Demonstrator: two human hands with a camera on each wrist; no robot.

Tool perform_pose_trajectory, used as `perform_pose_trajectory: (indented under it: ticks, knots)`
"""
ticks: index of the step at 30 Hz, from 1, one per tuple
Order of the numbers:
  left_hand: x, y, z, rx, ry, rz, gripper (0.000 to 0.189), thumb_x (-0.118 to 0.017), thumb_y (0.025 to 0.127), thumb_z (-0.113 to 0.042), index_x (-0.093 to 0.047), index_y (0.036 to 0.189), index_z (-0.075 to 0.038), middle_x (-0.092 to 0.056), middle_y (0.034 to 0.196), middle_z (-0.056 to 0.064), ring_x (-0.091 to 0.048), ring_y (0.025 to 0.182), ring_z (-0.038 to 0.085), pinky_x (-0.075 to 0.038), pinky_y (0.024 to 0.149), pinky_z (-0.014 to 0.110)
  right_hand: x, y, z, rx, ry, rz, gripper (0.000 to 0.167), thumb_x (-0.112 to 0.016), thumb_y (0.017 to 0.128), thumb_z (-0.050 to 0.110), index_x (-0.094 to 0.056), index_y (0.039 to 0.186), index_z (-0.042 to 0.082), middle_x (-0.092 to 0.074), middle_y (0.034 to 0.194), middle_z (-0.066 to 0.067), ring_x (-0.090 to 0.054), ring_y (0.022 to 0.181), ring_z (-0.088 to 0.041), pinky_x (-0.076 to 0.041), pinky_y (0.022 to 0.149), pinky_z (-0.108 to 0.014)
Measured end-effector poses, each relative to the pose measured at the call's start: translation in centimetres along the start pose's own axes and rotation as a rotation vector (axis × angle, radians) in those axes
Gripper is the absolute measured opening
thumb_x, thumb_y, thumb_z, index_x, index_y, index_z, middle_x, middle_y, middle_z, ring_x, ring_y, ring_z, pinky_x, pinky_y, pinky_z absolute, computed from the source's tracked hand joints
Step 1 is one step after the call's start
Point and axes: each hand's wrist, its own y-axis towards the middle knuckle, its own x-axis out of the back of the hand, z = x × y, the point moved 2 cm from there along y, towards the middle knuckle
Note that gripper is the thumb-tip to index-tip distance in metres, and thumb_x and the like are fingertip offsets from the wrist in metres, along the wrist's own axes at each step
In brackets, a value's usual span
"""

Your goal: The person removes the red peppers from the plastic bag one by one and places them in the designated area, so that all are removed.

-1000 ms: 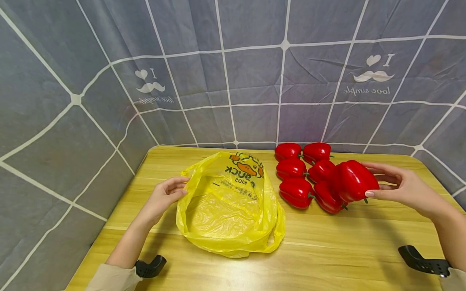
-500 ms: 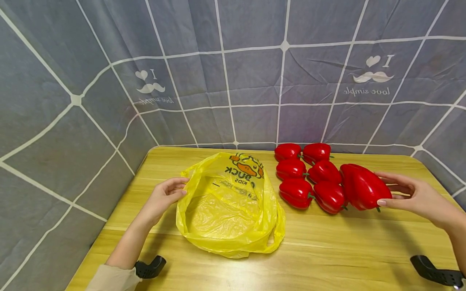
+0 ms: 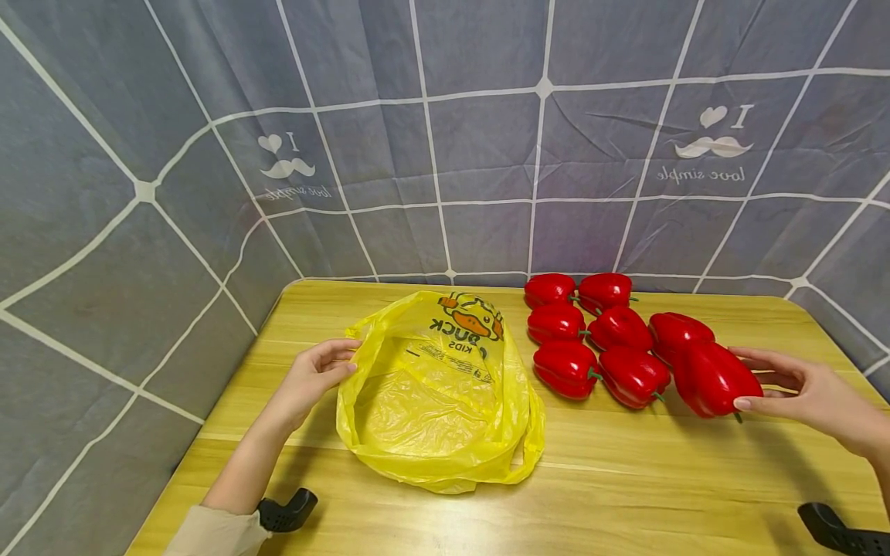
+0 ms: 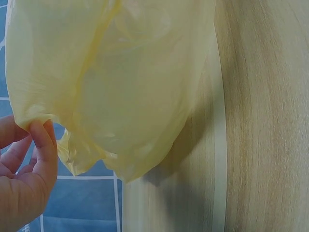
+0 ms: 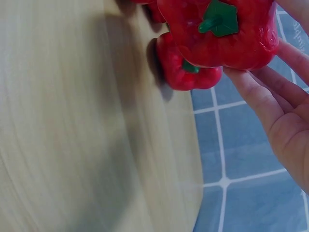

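A yellow plastic bag (image 3: 431,409) with a duck print lies on the table, its mouth spread wide. My left hand (image 3: 313,378) pinches the bag's left rim between thumb and fingers, which shows close up in the left wrist view. At the right, my right hand (image 3: 810,394) grips a red bell pepper (image 3: 716,380) with thumb in front and fingers behind. In the right wrist view the held bell pepper (image 5: 227,36) shows its green stem. Just behind it, another bell pepper (image 3: 677,333) lies on the table, partly covered by the held one.
Several more red bell peppers (image 3: 565,369) lie in rows between the bag and my right hand. The wooden table (image 3: 591,494) ends at a grey tile-patterned curtain (image 3: 487,154) behind and at the left.
My right hand has moved right and toward me with its bell pepper, uncovering the pepper behind. The left hand and the bag have stayed put.
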Motion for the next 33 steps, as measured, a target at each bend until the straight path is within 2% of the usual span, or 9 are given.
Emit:
perform_pose_trajectory:
  ticks: [2,7,10,21,27,33]
  knots:
    - [0.0,0.0,0.0,0.002,0.003,-0.002,0.040,-0.057,0.091,-0.003,-0.047,0.127,0.011,-0.056,0.109,0.021,-0.057,0.088,0.009,-0.048,0.078,0.019,-0.1,0.0,-0.4,-0.025,-0.009,0.009,0.056,-0.070,0.081,0.002,-0.051,0.131,0.019,-0.053,0.106,0.032,-0.054,0.090,0.012,-0.053,0.063,-0.022]
    - [0.1,-0.1,0.0,0.012,0.014,-0.009,0.040,-0.057,0.092,-0.005,-0.047,0.127,0.010,-0.055,0.111,0.022,-0.056,0.090,0.009,-0.048,0.079,0.019,-0.6,0.0,-1.0,-0.080,-0.065,0.036,0.057,-0.071,0.083,0.011,-0.047,0.134,0.010,-0.049,0.103,0.034,-0.051,0.089,0.014,-0.053,0.064,-0.024]
    - [0.0,-0.1,0.0,0.014,0.016,-0.012,0.040,-0.057,0.092,-0.005,-0.047,0.127,0.011,-0.054,0.111,0.022,-0.056,0.090,0.008,-0.048,0.079,0.019,-0.8,0.0,-1.2,-0.078,-0.075,0.041,0.057,-0.070,0.083,0.012,-0.046,0.135,0.005,-0.049,0.103,0.034,-0.052,0.089,0.013,-0.053,0.065,-0.024]
    - [0.1,-0.1,0.0,0.025,0.018,-0.015,0.041,-0.056,0.093,-0.008,-0.047,0.128,0.009,-0.054,0.113,0.022,-0.055,0.092,0.007,-0.047,0.080,0.019,-1.3,0.7,-1.6,-0.069,-0.079,0.080,0.057,-0.069,0.084,0.012,-0.045,0.136,0.005,-0.050,0.102,0.030,-0.056,0.088,0.006,-0.051,0.066,-0.022]
    - [0.0,-0.1,-0.2,0.027,0.006,-0.016,0.041,-0.057,0.092,-0.007,-0.047,0.128,0.010,-0.054,0.111,0.019,-0.055,0.092,0.008,-0.047,0.080,0.019,-1.6,0.9,-1.8,-0.088,-0.090,0.104,0.061,-0.069,0.085,0.015,-0.041,0.136,-0.003,-0.049,0.105,0.027,-0.055,0.090,0.007,-0.050,0.068,-0.022]
    - [0.2,-0.1,-0.3,0.017,-0.004,-0.015,0.041,-0.057,0.092,-0.007,-0.047,0.127,0.010,-0.056,0.109,0.017,-0.056,0.091,0.008,-0.048,0.080,0.020,-1.6,1.0,-2.3,-0.095,-0.075,0.122,0.060,-0.067,0.087,0.015,-0.039,0.136,-0.005,-0.047,0.105,0.030,-0.055,0.091,0.006,-0.051,0.069,-0.022]
